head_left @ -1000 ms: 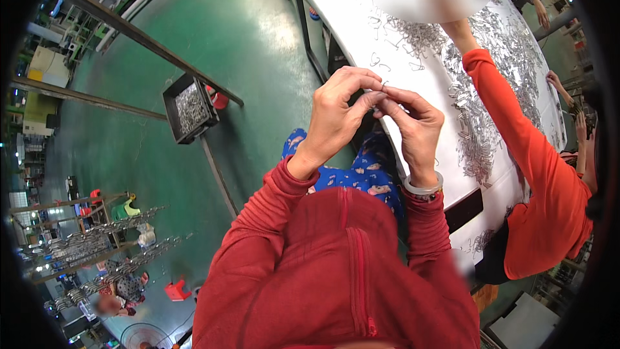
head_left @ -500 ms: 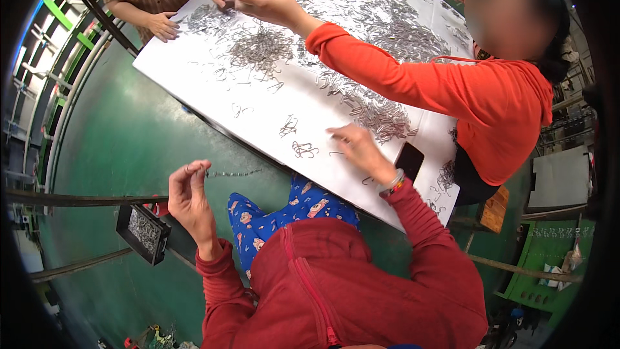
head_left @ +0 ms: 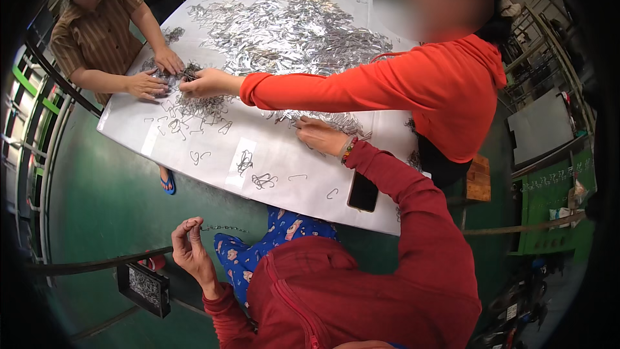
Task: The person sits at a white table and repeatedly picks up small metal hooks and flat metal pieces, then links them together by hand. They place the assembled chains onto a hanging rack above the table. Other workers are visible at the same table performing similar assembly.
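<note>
My left hand (head_left: 192,249) is raised over the floor at the left, thumb and fingertips closed on one end of a thin chain-like strand of small dark metal pieces (head_left: 226,228). The strand stretches rightward from the pinch. On the white-covered table, my right hand (head_left: 323,136) is at the near edge of a large spread of small flat silvery metal pieces (head_left: 290,42). Its fingers curl down to that edge, and whatever is between the fingertips is hidden. Bent wire hooks (head_left: 263,181) lie in small groups nearer my lap.
A phone (head_left: 363,191) lies by my right forearm. A co-worker's orange sleeve (head_left: 336,90) crosses the table ahead of my right hand, over a wire-hook pile (head_left: 197,105). Another person's hands (head_left: 147,84) work there. A black tray (head_left: 145,287) of small parts stands lower left.
My right hand has moved farther in, to the edge of the metal pieces. The orange-sleeved arm has lowered its dark bundle onto the hook pile. The view has shifted; my left hand keeps its pinch.
</note>
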Available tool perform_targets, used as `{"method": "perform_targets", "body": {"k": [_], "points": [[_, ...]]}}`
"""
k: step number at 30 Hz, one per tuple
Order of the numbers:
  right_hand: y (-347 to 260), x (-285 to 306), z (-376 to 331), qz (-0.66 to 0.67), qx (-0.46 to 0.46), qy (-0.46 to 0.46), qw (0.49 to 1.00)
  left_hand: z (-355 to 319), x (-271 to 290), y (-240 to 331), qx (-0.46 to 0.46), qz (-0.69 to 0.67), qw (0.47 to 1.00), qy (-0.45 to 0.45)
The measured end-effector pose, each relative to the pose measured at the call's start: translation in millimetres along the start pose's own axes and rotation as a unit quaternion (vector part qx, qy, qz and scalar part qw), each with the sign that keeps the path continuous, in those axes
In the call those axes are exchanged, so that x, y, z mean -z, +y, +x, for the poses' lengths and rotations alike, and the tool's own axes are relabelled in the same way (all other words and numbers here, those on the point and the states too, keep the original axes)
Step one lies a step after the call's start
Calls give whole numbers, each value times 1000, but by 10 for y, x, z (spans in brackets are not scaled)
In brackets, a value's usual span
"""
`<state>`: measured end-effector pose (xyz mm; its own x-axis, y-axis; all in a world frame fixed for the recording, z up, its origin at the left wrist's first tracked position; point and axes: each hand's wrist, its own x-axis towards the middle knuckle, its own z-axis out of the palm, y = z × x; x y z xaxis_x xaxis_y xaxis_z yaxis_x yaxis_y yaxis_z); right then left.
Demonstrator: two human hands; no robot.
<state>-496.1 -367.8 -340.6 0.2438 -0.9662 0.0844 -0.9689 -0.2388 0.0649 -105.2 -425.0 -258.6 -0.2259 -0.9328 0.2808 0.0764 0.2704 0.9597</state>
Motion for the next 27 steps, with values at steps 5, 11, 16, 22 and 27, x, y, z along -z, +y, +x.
{"method": "perform_targets", "body": {"k": [5,11,16,22,27], "points": [[-176,311,255,105,-108,63,987,-7,-2,50,-19,4,1000,-18],[-1020,645,687,682,-188,167,687,-48,-16,3,-2,74,996,-44],[-1742,998,855,729,-146,161,650,-22,-77,-57,-18,92,992,-86],[-1996,1230,787,748,-160,140,629,-14,-138,-81,-27,67,992,-100],[-1944,1188,725,770,-163,107,607,-30,-169,-124,-52,95,990,-86]]}}
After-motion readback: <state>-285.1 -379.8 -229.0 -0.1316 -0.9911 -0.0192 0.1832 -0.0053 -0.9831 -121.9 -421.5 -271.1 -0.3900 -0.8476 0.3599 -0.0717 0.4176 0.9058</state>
